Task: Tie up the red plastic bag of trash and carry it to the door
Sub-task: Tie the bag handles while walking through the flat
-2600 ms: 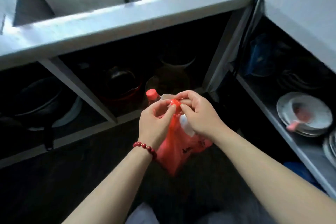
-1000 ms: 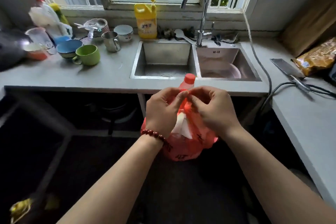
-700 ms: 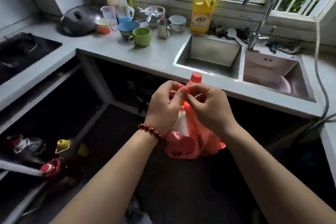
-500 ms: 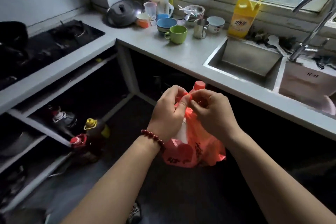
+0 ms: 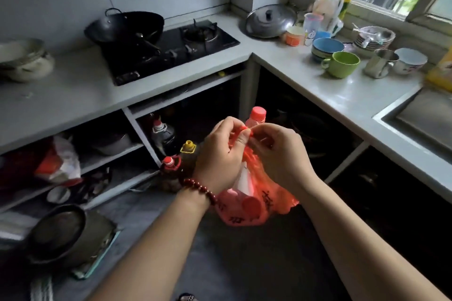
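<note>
You're pinching a thin red plastic bag (image 5: 256,203), crinkly, semi-see-through, w/ dark print. A pink-capped clear plastic bottle (image 5: 256,117) pokes out the top. Far left: matt black metal wok (image 5: 127,27) on a glossy black glass hob (image 5: 171,49). Far right: dull steel domed lid (image 5: 270,21), shiny green mug (image 5: 342,64), brushed steel cup (image 5: 381,63). Countertop (image 5: 73,95) is smooth, pale grey, matt.

head cam | looks forward-down | hands (image 5: 254,154) close, centre | counter (image 5: 318,80) corner beyond

The yellow jug (image 5: 440,73) is blurred and edge-cut, and hands hide the red bag's (image 5: 254,203) neck.
</note>
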Tool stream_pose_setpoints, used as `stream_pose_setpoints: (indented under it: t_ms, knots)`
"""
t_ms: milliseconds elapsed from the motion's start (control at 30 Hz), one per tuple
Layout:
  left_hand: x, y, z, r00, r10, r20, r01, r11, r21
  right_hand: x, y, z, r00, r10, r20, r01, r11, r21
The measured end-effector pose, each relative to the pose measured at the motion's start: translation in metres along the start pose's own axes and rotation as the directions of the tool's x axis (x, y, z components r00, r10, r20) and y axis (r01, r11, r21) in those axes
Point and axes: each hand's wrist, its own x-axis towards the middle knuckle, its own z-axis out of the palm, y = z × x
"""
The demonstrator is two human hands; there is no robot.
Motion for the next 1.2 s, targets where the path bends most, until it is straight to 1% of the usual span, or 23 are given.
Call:
stream_pose_setpoints:
  t_ms: [67,267,367,500,633,733,867,1000,1067,1200]
  knots:
    - [0.005,-0.012,-0.024,0.999,-0.019,-0.030,0.018,1.000,-0.017,0.013,-0.015,0.021,0.999,-0.026,0.024,0.026,1.000,0.012]
    - [0.013,-0.055,-0.099,0.975,-0.147,-0.168,0.129,0.985,-0.116,0.049,-0.067,0.096,0.986,-0.127,0.113,0.124,0.992,0.029]
    - [0.013,-0.081,-0.137,0.951,-0.179,-0.250,0.157,0.982,-0.105,0.064,-0.089,0.139,0.969,-0.178,0.173,0.166,0.983,0.084]
    - [0.004,-0.115,-0.188,0.905,-0.218,-0.366,0.209,0.976,-0.064,0.079,-0.118,0.193,0.922,-0.262,0.284,0.222,0.961,0.166]
    - [-0.005,-0.142,-0.233,0.827,-0.246,-0.506,0.278,0.960,-0.012,0.096,-0.149,0.244,0.851,-0.340,0.401,0.280,0.939,0.202]
    - [-0.010,-0.158,-0.264,0.741,-0.275,-0.613,0.340,0.940,-0.010,0.109,-0.174,0.279,0.777,-0.417,0.471,0.314,0.906,0.283]
    - [-0.013,-0.174,-0.303,0.603,-0.299,-0.740,0.434,0.901,-0.011,0.125,-0.205,0.325,0.651,-0.524,0.549,0.350,0.849,0.395]
    - [-0.014,-0.178,-0.338,0.436,-0.284,-0.854,0.519,0.854,-0.019,0.139,-0.238,0.366,0.507,-0.608,0.611,0.347,0.793,0.501]
    - [-0.017,-0.180,-0.351,0.362,-0.262,-0.894,0.554,0.832,-0.019,0.142,-0.254,0.383,0.422,-0.652,0.630,0.329,0.757,0.564]
    - [-0.027,-0.180,-0.374,0.227,-0.224,-0.948,0.588,0.807,-0.050,0.139,-0.280,0.414,0.281,-0.700,0.656,0.258,0.714,0.651]
